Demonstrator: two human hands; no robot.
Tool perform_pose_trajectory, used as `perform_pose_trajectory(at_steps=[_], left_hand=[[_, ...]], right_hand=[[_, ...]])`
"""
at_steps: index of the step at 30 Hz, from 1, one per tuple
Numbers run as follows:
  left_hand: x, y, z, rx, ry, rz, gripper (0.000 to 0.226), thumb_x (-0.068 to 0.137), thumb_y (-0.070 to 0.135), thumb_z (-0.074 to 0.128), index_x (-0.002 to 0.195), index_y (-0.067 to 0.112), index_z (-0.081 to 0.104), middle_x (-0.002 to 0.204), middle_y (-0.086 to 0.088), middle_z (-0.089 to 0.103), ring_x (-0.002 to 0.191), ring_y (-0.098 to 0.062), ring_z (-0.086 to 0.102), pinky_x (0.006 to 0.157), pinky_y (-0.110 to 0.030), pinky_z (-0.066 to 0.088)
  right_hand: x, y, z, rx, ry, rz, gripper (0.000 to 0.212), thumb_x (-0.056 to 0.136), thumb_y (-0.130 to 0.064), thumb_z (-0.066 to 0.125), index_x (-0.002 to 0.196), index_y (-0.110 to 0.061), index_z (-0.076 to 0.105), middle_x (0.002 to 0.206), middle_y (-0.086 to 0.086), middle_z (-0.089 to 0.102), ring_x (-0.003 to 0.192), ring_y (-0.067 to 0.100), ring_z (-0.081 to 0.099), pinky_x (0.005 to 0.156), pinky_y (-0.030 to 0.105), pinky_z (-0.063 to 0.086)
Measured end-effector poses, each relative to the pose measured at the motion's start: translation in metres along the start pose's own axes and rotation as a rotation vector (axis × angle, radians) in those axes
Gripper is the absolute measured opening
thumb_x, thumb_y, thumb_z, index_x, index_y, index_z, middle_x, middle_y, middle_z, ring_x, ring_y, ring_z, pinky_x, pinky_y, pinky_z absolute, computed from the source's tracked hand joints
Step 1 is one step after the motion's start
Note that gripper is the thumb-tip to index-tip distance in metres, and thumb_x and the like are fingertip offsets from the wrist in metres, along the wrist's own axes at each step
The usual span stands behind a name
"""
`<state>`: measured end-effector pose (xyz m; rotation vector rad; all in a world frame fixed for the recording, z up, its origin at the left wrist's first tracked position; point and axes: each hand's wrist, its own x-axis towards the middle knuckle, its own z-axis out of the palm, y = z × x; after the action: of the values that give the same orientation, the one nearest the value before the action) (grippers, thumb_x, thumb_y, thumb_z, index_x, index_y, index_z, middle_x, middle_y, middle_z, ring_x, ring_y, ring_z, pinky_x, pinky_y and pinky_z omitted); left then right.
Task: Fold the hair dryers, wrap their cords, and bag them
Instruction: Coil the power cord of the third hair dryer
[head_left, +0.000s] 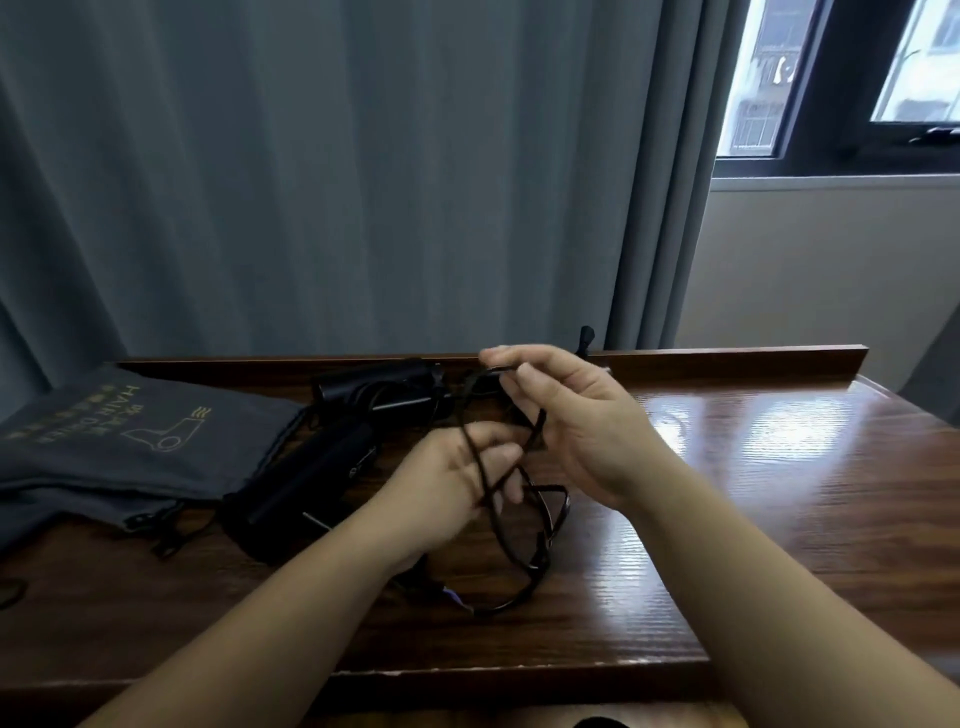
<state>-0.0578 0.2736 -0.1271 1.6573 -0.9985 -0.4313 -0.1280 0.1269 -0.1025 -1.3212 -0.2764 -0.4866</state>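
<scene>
Layout on the table, as I see it from the head camera.

The table (779, 467) stands before the curtain (311, 182), with the window (831, 78) behind it to the right. The bags (130, 441) lie on the table at far left, one on another. Just right of them a dryer (306, 478) lies on the table, and a second dryer (379, 389) lies behind it, near the back rail (727, 356). My left hand (457, 483) is right of the near dryer, above the table; my right hand (576, 415) is right of and behind it. The cord (524, 525) runs between both hands and loops down onto the table before them.
</scene>
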Motion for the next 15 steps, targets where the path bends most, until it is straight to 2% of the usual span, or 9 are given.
perform_pose_trajectory(at_steps=[2,4,5,7,9,10,12,13,15], left_hand=[[-0.001,-0.004,-0.003,-0.036,0.161,-0.025,0.023,0.105,0.015,0.050,0.099,0.014,0.072,0.065,-0.003,0.062,0.049,-0.013,0.050,0.050,-0.022,0.041],[0.002,-0.007,-0.013,-0.124,0.328,-0.065,0.026,0.105,0.015,0.048,0.093,0.012,0.071,0.061,0.000,0.054,0.045,-0.008,0.042,0.045,-0.020,0.034],[0.003,-0.009,-0.019,-0.165,0.386,-0.080,0.026,0.106,0.015,0.046,0.094,0.013,0.070,0.061,0.002,0.052,0.043,-0.005,0.039,0.043,-0.019,0.031],[0.005,-0.014,-0.031,-0.174,0.449,-0.086,0.023,0.106,0.016,0.044,0.099,0.019,0.066,0.067,0.002,0.051,0.043,-0.003,0.038,0.045,-0.020,0.032],[0.006,-0.021,-0.039,-0.102,0.491,-0.086,0.019,0.105,0.018,0.046,0.107,0.025,0.064,0.077,0.003,0.053,0.054,-0.004,0.044,0.058,-0.026,0.042],[0.006,-0.023,-0.042,-0.025,0.520,-0.080,0.020,0.104,0.018,0.048,0.114,0.026,0.064,0.085,0.005,0.055,0.065,-0.006,0.050,0.070,-0.031,0.047],[0.005,-0.027,-0.047,0.219,0.577,-0.067,0.031,0.104,0.016,0.048,0.131,0.022,0.059,0.106,0.004,0.059,0.094,-0.011,0.057,0.091,-0.034,0.047],[0.004,-0.027,-0.051,0.379,0.593,-0.047,0.037,0.104,0.013,0.046,0.139,0.019,0.054,0.115,0.001,0.057,0.105,-0.015,0.056,0.097,-0.032,0.045],[-0.001,-0.026,-0.060,0.758,0.534,0.025,0.053,0.100,0.005,0.044,0.152,0.015,0.038,0.125,-0.007,0.050,0.113,-0.025,0.054,0.097,-0.035,0.046]], right_hand=[[-0.002,0.005,-0.004,-0.155,0.086,0.017,0.030,0.100,-0.009,0.053,0.116,-0.027,0.072,0.123,0.004,0.069,0.124,0.015,0.061,0.108,0.033,0.046],[-0.010,0.013,-0.012,-0.308,0.195,0.053,0.041,0.101,0.003,0.046,0.118,-0.028,0.067,0.123,0.004,0.068,0.121,0.016,0.064,0.111,0.042,0.046],[-0.017,0.016,-0.016,-0.428,0.182,0.062,0.046,0.098,0.008,0.044,0.118,-0.027,0.065,0.120,0.003,0.069,0.117,0.016,0.066,0.109,0.046,0.047],[-0.033,0.021,-0.018,-0.721,-0.020,0.134,0.051,0.091,0.008,0.044,0.121,-0.031,0.061,0.120,-0.006,0.069,0.117,0.014,0.064,0.108,0.046,0.047],[-0.046,0.028,-0.016,-1.017,-0.307,0.266,0.053,0.093,-0.004,0.053,0.134,-0.036,0.055,0.136,-0.015,0.059,0.130,0.003,0.050,0.119,0.037,0.034],[-0.051,0.033,-0.016,-1.153,-0.400,0.263,0.051,0.095,-0.015,0.059,0.139,-0.039,0.051,0.142,-0.017,0.053,0.136,-0.004,0.041,0.126,0.032,0.019],[-0.055,0.043,-0.014,-1.331,-0.489,0.128,0.041,0.096,-0.040,0.062,0.136,-0.042,0.053,0.134,-0.021,0.054,0.134,-0.011,0.037,0.125,0.029,-0.004],[-0.055,0.046,-0.013,-1.356,-0.486,0.058,0.034,0.095,-0.047,0.060,0.129,-0.042,0.058,0.122,-0.022,0.057,0.128,-0.010,0.041,0.125,0.029,-0.005],[-0.053,0.044,-0.013,-1.326,-0.394,-0.014,0.026,0.096,-0.051,0.054,0.115,-0.040,0.067,0.101,-0.022,0.060,0.110,-0.006,0.049,0.121,0.025,0.016]])
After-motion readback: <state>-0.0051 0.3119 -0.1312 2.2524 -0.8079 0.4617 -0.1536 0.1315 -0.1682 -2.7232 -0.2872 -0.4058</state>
